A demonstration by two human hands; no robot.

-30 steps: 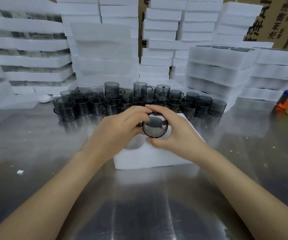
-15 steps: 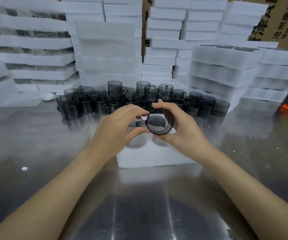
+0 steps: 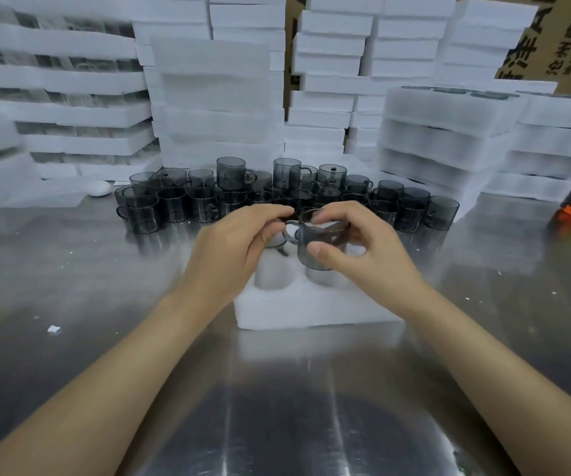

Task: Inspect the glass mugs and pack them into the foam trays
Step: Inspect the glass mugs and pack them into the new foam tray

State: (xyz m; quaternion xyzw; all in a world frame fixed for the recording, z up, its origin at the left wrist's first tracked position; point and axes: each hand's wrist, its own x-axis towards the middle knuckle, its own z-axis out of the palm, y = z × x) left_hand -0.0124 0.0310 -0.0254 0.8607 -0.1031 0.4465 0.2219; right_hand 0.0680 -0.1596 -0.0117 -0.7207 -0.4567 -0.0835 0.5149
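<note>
- The right hand (image 3: 363, 249) grips a smoky glass mug (image 3: 321, 247), thumb across its near wall and fingers curled over the far rim; the mug stands about upright, mouth up.
- The left hand (image 3: 239, 249) pinches at the mug's handle (image 3: 289, 231), which points left toward it; exactly which fingers close on the handle is hard to tell.
- The mug hangs just above the foam tray (image 3: 311, 307), over the near right pocket (image 3: 325, 278). The near left pocket (image 3: 272, 276) looks vacant; the pockets farther back are hidden behind the hands.
- The relation that matters, in my judgement: the pocket lies straight below the mug, and the mug's axis is already vertical, so the next move would be a short lowering, with the handle to be lined up with whatever slot the pocket has, which is not visible here.
- The right hand carries the body and is nearer the target pocket; the left only steers.
- The loose mugs (image 3: 277, 201) wait in a cluster on the desk (image 3: 105, 338) just behind the tray.
- Stacked foam trays (image 3: 215, 97) fill the background.
- A cardboard carton (image 3: 565, 36) at upper right bears large Chinese characters; they are cropped and blurred, and I cannot read them with confidence. No brand shows on the mugs.
</note>
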